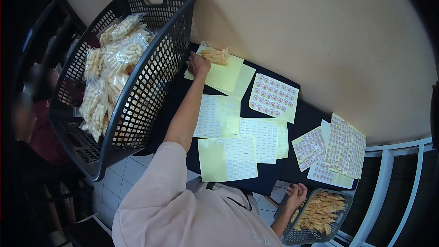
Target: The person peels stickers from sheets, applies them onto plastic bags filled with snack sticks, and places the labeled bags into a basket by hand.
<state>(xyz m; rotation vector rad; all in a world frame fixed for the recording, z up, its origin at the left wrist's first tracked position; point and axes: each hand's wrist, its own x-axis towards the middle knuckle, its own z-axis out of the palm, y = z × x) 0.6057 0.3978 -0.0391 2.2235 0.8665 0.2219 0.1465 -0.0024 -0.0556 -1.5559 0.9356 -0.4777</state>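
Note:
My left hand (199,64) is at the back left of the dark table, beside a clear bag of yellowish sticks (214,56) on yellow sheets (224,74). Its fingers are partly hidden at the rim of the big basket, and I cannot tell whether they hold anything. Near the table's front right edge, my right hand (297,195) has its fingers apart and nothing in it. Just right of that hand is a smaller grey basket (347,200) filled with small packs of yellowish snacks (320,212).
A large dark basket (153,68) holds bags of pale sticks (123,55). Label sheets (228,159), a sticker sheet (274,96) and more sticker sheets (340,146) lie on the table (274,174). Behind is a wall (320,32). A person (50,130) is at the far left.

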